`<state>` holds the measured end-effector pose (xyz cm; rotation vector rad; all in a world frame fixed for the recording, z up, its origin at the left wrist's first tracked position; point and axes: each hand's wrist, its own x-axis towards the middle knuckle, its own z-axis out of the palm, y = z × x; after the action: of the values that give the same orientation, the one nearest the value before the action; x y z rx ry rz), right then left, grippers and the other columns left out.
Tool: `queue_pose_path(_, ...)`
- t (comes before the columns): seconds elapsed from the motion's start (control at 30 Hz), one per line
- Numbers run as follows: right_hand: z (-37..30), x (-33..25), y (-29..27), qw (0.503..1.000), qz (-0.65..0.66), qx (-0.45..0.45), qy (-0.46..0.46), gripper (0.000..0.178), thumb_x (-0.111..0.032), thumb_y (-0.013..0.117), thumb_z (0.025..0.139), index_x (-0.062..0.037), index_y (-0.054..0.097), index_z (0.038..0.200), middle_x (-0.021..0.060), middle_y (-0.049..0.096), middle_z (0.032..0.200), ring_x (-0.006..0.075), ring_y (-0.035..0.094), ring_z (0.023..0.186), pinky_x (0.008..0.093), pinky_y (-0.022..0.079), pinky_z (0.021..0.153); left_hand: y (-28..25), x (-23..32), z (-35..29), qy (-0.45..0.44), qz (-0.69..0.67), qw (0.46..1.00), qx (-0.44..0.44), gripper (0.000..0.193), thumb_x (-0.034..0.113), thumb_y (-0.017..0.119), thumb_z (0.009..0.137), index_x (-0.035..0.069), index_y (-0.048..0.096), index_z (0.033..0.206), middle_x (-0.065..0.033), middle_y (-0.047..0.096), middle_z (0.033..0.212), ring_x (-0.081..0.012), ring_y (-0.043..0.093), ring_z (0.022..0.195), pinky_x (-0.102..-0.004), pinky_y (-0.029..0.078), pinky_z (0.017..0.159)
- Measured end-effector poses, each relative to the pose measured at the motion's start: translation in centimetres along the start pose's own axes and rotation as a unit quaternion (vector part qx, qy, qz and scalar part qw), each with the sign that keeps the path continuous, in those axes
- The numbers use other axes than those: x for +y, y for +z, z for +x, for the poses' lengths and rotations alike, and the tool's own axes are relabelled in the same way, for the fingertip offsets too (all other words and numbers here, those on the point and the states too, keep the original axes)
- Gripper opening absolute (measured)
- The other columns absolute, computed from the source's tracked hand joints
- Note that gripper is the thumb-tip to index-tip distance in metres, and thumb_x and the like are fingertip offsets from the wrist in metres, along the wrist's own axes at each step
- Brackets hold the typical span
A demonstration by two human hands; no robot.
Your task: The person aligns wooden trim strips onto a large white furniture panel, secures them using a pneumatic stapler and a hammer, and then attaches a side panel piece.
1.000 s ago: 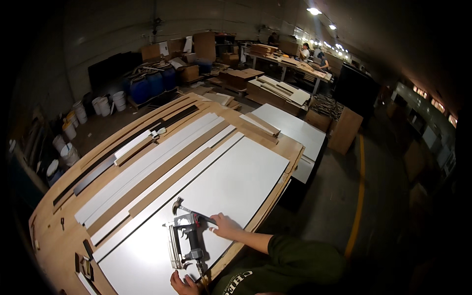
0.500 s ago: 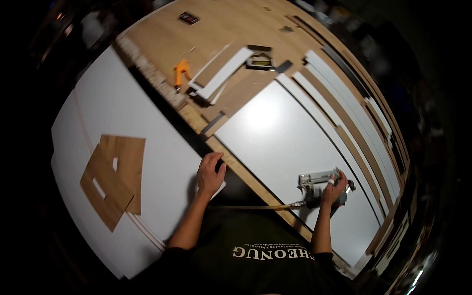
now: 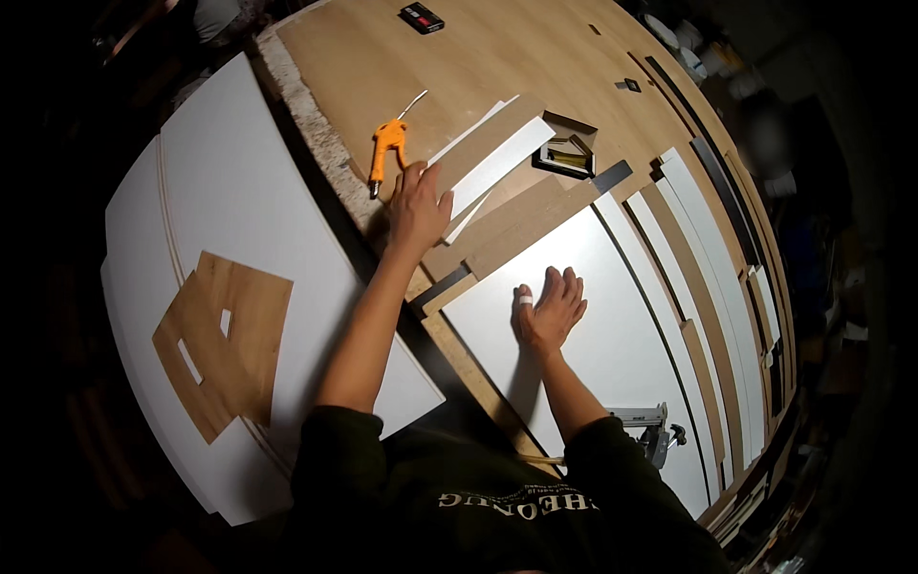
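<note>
My left hand (image 3: 419,212) is at the near end of a small stack of brown and white strips (image 3: 501,159); its fingers are apart, and whether they touch the strips is hard to tell. Low over a glossy white panel (image 3: 612,354), my right hand (image 3: 553,314) holds nothing, its fingers spread and a white wrap around the thumb. A grey pneumatic nail gun (image 3: 654,430) lies on that panel beside my right sleeve, which partly hides it. Close to my left hand lies an orange air blow gun (image 3: 387,148) with a thin metal nozzle.
Beyond the strips sits an open dark box (image 3: 566,153) of fasteners, and farther off a small black-and-red box (image 3: 422,17). Long strips (image 3: 712,316) line the right side. Two wood-grain pieces with slots (image 3: 253,325) lie on a white board (image 3: 229,182) at left, across a dark gap.
My right hand has let go of the nail gun and moved left and away over the panel. My left hand has reached forward to the strips. The view has shifted.
</note>
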<state>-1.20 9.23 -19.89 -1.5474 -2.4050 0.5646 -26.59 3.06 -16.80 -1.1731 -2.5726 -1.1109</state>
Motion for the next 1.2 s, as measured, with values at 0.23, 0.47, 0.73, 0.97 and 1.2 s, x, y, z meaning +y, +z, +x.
queue_pose_path(0.23,0.6,0.2,0.2,1.000,0.001,-0.004,-0.001,0.064,-0.041,0.062,0.079,-0.0080,0.045,0.131,0.0199,0.030,0.146,0.0391,0.015,0.141,0.0583,0.005,0.112,2.9,-0.7,3.1,0.051,0.001,0.999,-0.006,0.047,0.015,0.074,0.074,0.005,0.059,0.118,-0.0157,0.061,0.107,-0.0341,0.056,0.101,-0.0413,0.046,0.090)
queue_pose_path(0.47,0.6,3.2,1.4,0.987,0.123,0.087,-0.058,0.064,-0.034,0.059,0.085,-0.0089,0.035,0.139,0.0187,0.033,0.145,0.0355,0.027,0.137,0.0550,0.013,0.112,-3.3,2.1,-10.9,-0.262,-0.493,0.776,-0.294,0.038,0.024,0.055,0.093,-0.006,0.059,0.117,-0.0054,0.066,0.097,-0.0100,0.058,0.092,-0.0243,0.046,0.084)
queue_pose_path(0.73,0.5,3.1,1.1,0.986,0.134,0.080,-0.061,0.059,-0.036,0.057,0.087,-0.0072,0.040,0.135,0.0172,0.036,0.142,0.0355,0.032,0.133,0.0536,0.015,0.112,-1.4,3.7,-16.0,-0.274,-0.252,0.892,-0.256,0.030,0.022,0.058,0.093,-0.001,0.062,0.112,-0.0110,0.068,0.083,-0.0186,0.065,0.069,-0.0297,0.050,0.068)
queue_pose_path(0.97,0.6,2.7,0.4,0.992,0.117,0.034,-0.041,0.060,-0.037,0.059,0.085,-0.0069,0.042,0.134,0.0147,0.036,0.143,0.0346,0.028,0.136,0.0546,0.013,0.112,-0.4,6.9,-17.5,0.104,0.055,0.984,-0.131,0.042,0.017,0.078,0.072,0.006,0.064,0.110,-0.0154,0.056,0.115,-0.0341,0.053,0.105,-0.0437,0.043,0.087)
queue_pose_path(1.2,4.0,3.8,-1.2,0.990,0.108,0.016,-0.091,0.069,-0.033,0.060,0.082,-0.0038,0.036,0.140,0.0172,0.035,0.143,0.0359,0.028,0.135,0.0530,0.014,0.112,4.6,6.1,-14.6,0.189,0.080,0.975,-0.084,0.038,0.017,0.076,0.074,0.008,0.065,0.110,-0.0120,0.056,0.107,-0.0301,0.053,0.094,-0.0420,0.041,0.079)
